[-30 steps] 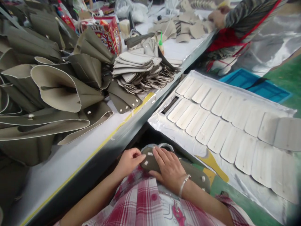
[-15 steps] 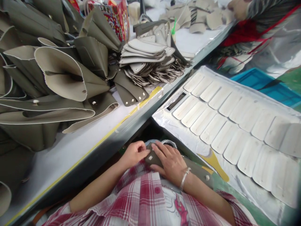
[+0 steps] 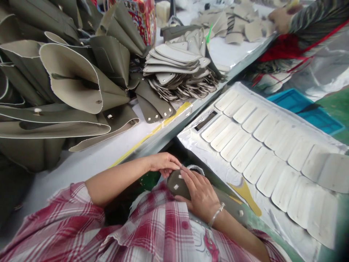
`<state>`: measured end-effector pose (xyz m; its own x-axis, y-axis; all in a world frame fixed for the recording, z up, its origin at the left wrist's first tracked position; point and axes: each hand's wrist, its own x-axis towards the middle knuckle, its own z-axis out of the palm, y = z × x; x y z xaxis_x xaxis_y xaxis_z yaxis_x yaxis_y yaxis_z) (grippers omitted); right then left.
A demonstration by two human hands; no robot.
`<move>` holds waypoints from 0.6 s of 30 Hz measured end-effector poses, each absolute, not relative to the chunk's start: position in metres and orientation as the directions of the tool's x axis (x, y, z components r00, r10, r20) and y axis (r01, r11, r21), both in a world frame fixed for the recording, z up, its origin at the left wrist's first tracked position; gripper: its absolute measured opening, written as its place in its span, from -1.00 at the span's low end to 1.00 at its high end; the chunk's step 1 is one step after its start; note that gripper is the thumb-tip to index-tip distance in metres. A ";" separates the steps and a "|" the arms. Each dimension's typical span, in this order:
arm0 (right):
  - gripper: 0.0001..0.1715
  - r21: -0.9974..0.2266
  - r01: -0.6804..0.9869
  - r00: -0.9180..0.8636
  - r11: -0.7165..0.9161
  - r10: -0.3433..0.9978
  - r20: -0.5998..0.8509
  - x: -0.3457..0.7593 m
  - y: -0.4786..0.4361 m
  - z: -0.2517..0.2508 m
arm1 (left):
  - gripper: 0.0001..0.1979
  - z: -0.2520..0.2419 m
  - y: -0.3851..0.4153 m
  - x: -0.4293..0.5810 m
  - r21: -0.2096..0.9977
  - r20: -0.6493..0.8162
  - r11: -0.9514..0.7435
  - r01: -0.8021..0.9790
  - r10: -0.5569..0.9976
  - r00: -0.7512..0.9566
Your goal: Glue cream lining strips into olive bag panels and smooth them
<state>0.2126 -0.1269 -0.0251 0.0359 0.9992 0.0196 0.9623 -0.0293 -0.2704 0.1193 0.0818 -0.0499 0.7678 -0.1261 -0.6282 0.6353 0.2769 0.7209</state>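
A dark olive leather flap (image 3: 176, 183) with rounded end and two pale metal studs lies in front of my body, its far part running right under my right forearm. My right hand (image 3: 201, 188) lies across it, long fingers over the far edge and thumb on the near side, keeping hold of it. At the flap's far left edge, the fingers of my left hand (image 3: 165, 163) are bent and pressed together, meeting my right fingertips. What they pinch is hidden. A bracelet (image 3: 216, 214) circles my right wrist.
Olive leather bag bodies (image 3: 73, 78) crowd the left table, beside a stack of pale flaps (image 3: 174, 62). Rows of pale panels (image 3: 256, 156) cover the white board at right, with a yellow tool (image 3: 247, 196) at its edge. A co-worker's hand (image 3: 282, 18) is at back right.
My left hand has moved up and forward to the flap's far edge, its elbow swinging outward. Both studs now show. My right hand stays on the flap.
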 end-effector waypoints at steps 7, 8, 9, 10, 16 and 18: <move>-0.26 -0.268 0.963 0.013 0.007 0.997 0.070 0.215 -0.127 -0.025 | -0.65 -0.047 0.099 0.136 0.685 -0.654 0.152 0.712 -0.301 0.694; -0.27 -0.268 0.963 0.010 0.010 0.997 0.073 0.215 -0.127 -0.026 | -0.67 -0.045 0.099 0.139 0.688 -0.659 0.119 0.716 -0.311 0.685; -0.27 -0.270 0.963 0.008 0.012 0.997 0.072 0.216 -0.127 -0.026 | -0.69 -0.043 0.099 0.142 0.690 -0.665 0.084 0.719 -0.319 0.676; -0.28 -0.273 0.962 0.008 0.011 0.998 0.069 0.216 -0.126 -0.026 | -0.71 -0.041 0.099 0.144 0.693 -0.670 0.049 0.719 -0.324 0.668; -0.23 -0.279 0.960 0.005 0.008 0.999 0.047 0.216 -0.126 -0.028 | -0.73 -0.035 0.095 0.143 0.754 -0.640 -0.058 0.655 -0.294 0.710; -0.20 -0.276 0.961 0.003 0.007 0.999 0.037 0.215 -0.126 -0.028 | -0.74 -0.035 0.094 0.140 0.764 -0.622 -0.031 0.644 -0.300 0.723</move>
<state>0.2154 -0.1265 -0.0277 0.0031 0.9993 0.0366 0.9611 0.0071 -0.2759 0.1404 0.0944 -0.0355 0.7230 -0.3002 -0.6222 0.6445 -0.0312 0.7640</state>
